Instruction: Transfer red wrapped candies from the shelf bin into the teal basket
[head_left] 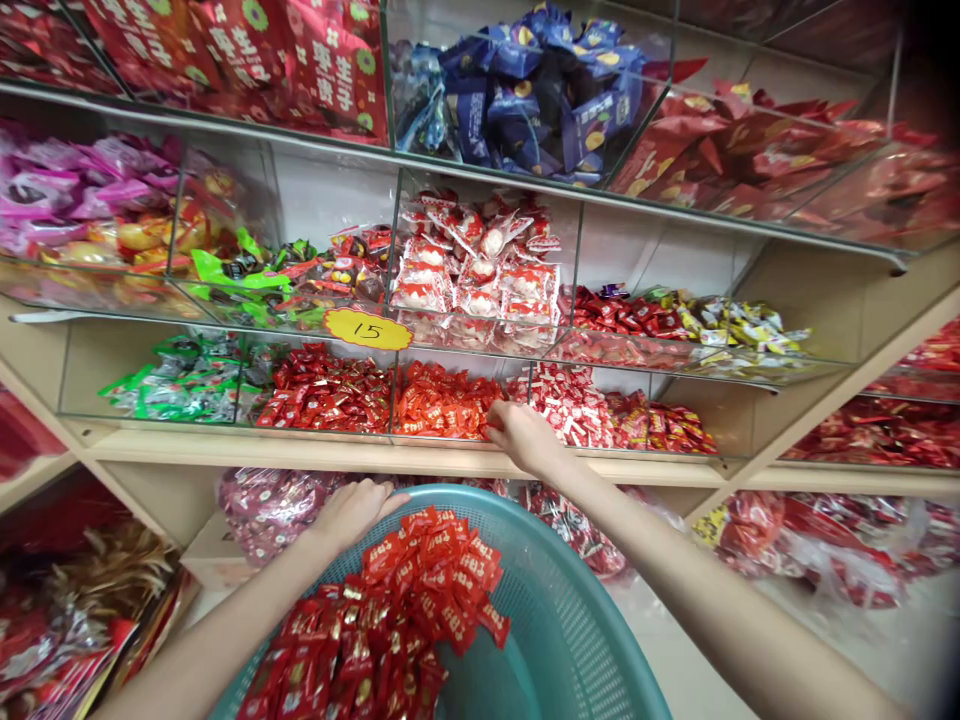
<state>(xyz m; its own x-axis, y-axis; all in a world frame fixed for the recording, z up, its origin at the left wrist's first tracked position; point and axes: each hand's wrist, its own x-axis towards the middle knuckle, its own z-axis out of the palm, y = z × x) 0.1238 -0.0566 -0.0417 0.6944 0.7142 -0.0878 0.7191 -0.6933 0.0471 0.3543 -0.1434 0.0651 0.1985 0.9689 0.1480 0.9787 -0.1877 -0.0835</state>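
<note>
My left hand is closed over the far left rim of a teal plastic basket, in the lower middle of the view. Inside the basket lie dark red wrapped candies and a heap of brighter red wrapped candies. My right hand reaches over the basket to the lowest glass compartments. Its fingers are curled at the front edge of the bin of orange-red wrapped candies; whatever they hold is hidden. Red-and-white wrapped candies fill the bin just to its right.
Glass-fronted shelves hold several kinds of wrapped sweets, with blue packets at the top. A yellow tag marked 15 hangs from the middle shelf. A wooden ledge runs below the bins. Bagged sweets sit underneath, at right.
</note>
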